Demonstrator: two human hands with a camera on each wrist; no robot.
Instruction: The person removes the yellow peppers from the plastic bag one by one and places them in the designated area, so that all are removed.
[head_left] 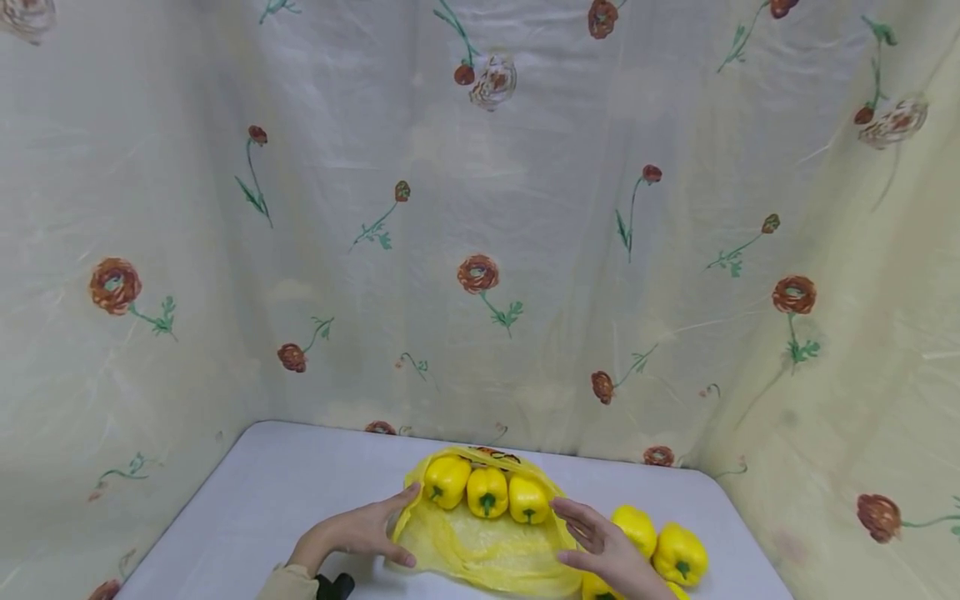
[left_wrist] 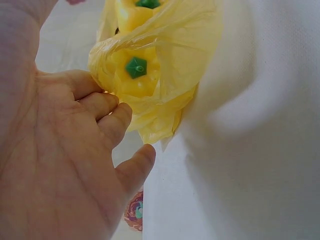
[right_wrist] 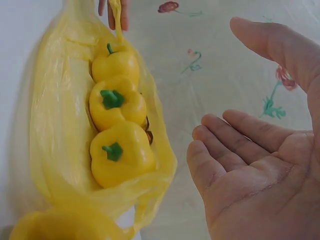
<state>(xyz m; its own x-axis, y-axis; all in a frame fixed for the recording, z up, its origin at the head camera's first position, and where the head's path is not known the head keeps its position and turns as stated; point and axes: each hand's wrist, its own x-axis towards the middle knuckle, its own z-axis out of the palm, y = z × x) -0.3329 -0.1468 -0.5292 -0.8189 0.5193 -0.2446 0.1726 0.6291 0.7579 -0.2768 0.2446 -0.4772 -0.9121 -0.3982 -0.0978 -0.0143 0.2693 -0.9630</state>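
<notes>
- The left hand (head_left: 367, 527) is standing open, thumb apart, its fingers touching the left edge of the yellow bag (head_left: 450, 546) without gripping.
- The right hand (head_left: 615, 550) is holding nothing, fingers extending open just beside the bag's right edge.
- Three yellow peppers (head_left: 487, 493) are sitting in a row inside the bag.
- More peppers (head_left: 681, 554) are resting on the white counter (head_left: 300, 475), near the right hand.

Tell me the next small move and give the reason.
Probably move the right hand to a loose yellow pepper beside the yellow bag: that hand looks empty, the bag's mouth stands open, and three peppers already lie inside.
</notes>
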